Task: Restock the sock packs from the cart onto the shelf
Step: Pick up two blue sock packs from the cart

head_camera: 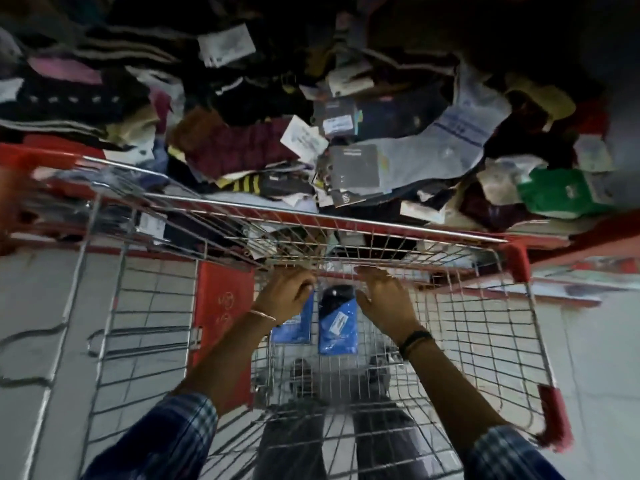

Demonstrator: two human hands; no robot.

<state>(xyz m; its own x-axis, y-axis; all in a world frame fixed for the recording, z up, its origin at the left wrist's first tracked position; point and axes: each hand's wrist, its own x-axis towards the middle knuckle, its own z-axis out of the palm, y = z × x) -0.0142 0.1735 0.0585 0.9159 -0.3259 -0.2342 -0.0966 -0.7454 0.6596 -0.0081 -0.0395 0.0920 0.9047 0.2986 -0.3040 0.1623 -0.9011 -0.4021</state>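
Observation:
Two blue sock packs lie at the far end of the wire cart (502, 317). My left hand (284, 293) has its fingers curled over the top of the left blue pack (293, 325). The second blue pack (338, 325), with a dark sock showing at its top, lies between my hands. My right hand (385, 297) is just right of it, fingers spread toward the cart's far wall and holding nothing. The red-edged shelf (588, 237) beyond the cart is heaped with loose sock packs (353, 166).
A red plastic flap (221, 306) hangs on the cart's left side. Red corner guards (519, 261) mark the cart's right corners. My legs and shoes (301, 372) show through the wire bottom over a pale tiled floor (599, 358).

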